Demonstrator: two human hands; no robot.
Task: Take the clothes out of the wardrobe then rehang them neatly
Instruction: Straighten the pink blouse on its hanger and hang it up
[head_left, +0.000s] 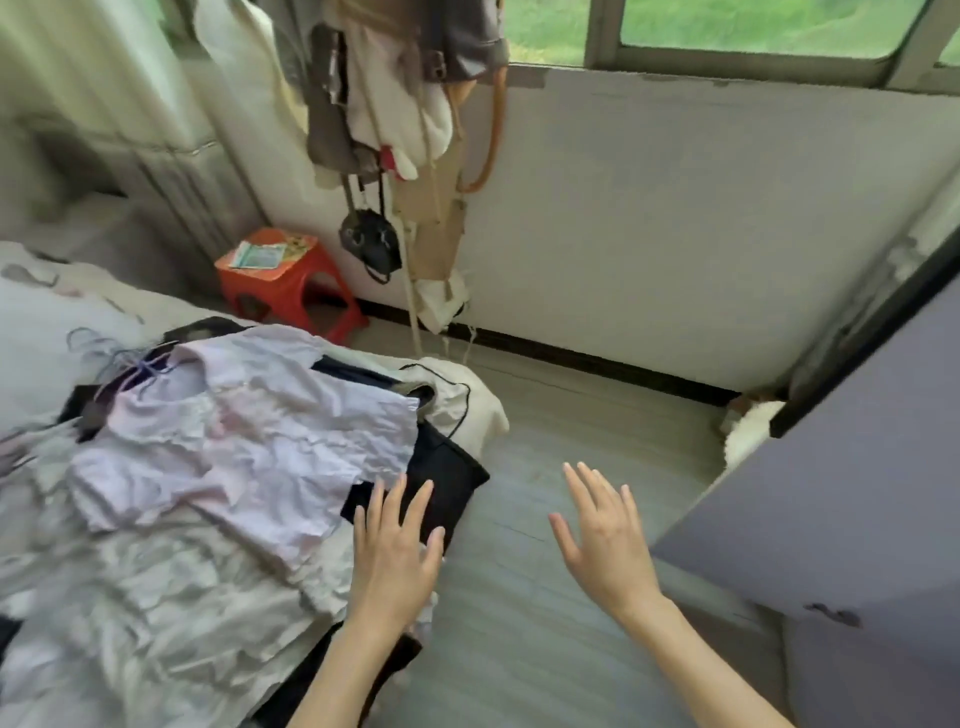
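The left hand (397, 545) hovers flat, fingers spread, over the black garment (447, 478) at the bed (31, 312) edge; whether it touches is unclear. The right hand (605, 540) hangs empty and spread above the floor (545, 415). A careless tug could slide the lilac shirt (249, 436) and the heaped clothes off the bed, creasing them further.

wardrobe (852, 493) cut off at right edge.
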